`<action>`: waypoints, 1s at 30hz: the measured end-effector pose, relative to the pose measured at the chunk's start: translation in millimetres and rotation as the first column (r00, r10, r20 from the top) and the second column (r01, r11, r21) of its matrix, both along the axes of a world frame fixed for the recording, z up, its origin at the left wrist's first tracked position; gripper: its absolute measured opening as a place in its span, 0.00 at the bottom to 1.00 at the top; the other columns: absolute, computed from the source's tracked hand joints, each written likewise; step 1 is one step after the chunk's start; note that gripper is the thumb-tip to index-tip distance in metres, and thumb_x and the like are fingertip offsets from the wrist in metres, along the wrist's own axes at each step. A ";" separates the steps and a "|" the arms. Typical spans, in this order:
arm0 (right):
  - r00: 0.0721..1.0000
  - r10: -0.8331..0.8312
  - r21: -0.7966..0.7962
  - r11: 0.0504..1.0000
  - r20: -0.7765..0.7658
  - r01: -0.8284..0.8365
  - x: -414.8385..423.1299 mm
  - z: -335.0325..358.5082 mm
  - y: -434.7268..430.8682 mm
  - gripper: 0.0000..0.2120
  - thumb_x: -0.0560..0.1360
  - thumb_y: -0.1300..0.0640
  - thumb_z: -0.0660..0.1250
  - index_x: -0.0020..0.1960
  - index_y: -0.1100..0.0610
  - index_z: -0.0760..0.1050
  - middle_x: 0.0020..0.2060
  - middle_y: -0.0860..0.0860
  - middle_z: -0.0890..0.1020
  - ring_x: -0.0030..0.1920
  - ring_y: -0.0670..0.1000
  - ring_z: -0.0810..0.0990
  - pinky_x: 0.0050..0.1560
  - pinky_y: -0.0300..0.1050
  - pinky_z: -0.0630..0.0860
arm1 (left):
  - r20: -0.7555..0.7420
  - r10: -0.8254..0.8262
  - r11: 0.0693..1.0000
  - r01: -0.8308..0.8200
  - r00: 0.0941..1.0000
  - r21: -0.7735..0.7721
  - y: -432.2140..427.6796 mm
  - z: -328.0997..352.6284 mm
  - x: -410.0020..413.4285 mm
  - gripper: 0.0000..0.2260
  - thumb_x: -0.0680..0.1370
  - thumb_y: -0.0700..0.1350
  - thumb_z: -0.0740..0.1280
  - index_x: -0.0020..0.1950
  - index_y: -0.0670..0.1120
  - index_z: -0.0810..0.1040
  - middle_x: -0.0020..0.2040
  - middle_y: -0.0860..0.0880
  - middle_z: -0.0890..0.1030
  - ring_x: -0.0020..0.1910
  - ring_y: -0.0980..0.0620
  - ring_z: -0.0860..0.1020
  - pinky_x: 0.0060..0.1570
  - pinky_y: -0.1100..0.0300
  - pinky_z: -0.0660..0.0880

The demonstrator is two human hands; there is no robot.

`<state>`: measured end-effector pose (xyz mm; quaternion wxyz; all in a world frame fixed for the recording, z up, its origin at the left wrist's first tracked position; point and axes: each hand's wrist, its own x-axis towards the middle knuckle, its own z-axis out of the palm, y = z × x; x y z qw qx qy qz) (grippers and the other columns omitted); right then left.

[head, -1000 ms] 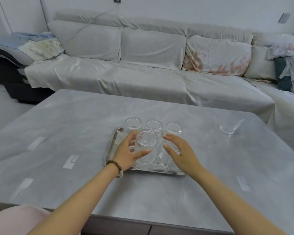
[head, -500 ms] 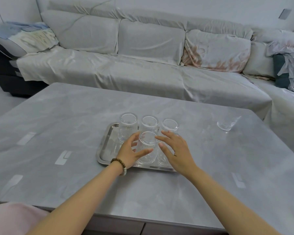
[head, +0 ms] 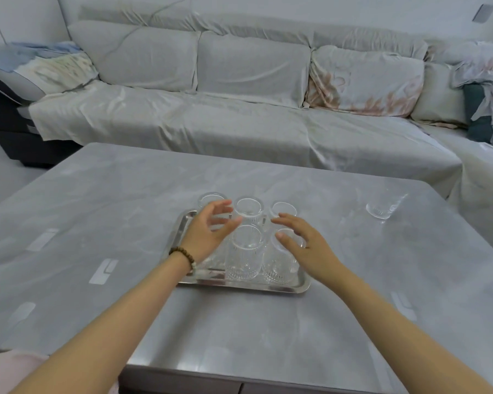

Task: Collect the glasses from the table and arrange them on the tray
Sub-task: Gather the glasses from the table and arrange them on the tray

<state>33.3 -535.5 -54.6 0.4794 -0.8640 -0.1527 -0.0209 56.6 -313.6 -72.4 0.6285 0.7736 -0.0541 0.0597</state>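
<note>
A steel tray (head: 239,286) lies on the grey table (head: 125,223) and holds several clear ribbed glasses. Three stand in the back row; the middle one (head: 248,209) shows best. In front stand two more: a centre glass (head: 244,253) and a right glass (head: 279,265). My left hand (head: 209,233), with a bead bracelet, hovers open just left of the centre glass, not touching it. My right hand (head: 308,244) is open, fingers spread over the right front glass. One more glass (head: 382,207) lies on its side on the table, far right.
A long sofa (head: 239,115) covered in pale cloth runs behind the table and turns along the right side. Piled fabric sits at both ends. White tape marks (head: 104,270) dot the tabletop. The table's near edge is below my forearms.
My left hand has let go of the front centre glass, which now stands on the tray, and has opened and drawn back to the left. The right hand stays open nearby.
</note>
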 end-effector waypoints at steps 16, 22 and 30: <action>0.755 -0.582 0.226 0.726 -0.301 0.650 95.3 -19.6 -254.8 0.34 0.73 0.54 0.71 0.74 0.53 0.59 0.74 0.51 0.63 0.67 0.50 0.68 0.69 0.54 0.68 | -0.106 -0.234 0.929 0.255 0.966 0.268 -199.3 43.2 148.1 0.29 0.73 0.56 0.68 0.70 0.49 0.63 0.69 0.51 0.68 0.54 0.53 0.74 0.49 0.61 0.71; 0.766 -0.568 0.160 0.762 -0.301 0.628 138.0 -68.2 -293.1 0.40 0.69 0.51 0.75 0.74 0.52 0.58 0.73 0.52 0.65 0.70 0.52 0.67 0.61 0.46 0.67 | -0.244 -0.317 0.866 0.384 0.917 0.320 -272.0 7.3 185.3 0.34 0.72 0.57 0.68 0.74 0.48 0.58 0.74 0.49 0.63 0.67 0.48 0.69 0.65 0.53 0.68; 0.833 -0.535 0.103 0.829 -0.143 0.550 188.2 -100.0 -290.5 0.38 0.66 0.50 0.77 0.70 0.52 0.63 0.61 0.44 0.75 0.60 0.45 0.74 0.56 0.39 0.70 | -0.200 -0.422 0.851 0.462 0.884 0.249 -343.6 -26.1 218.0 0.37 0.71 0.56 0.70 0.74 0.51 0.57 0.74 0.49 0.64 0.66 0.47 0.70 0.59 0.56 0.70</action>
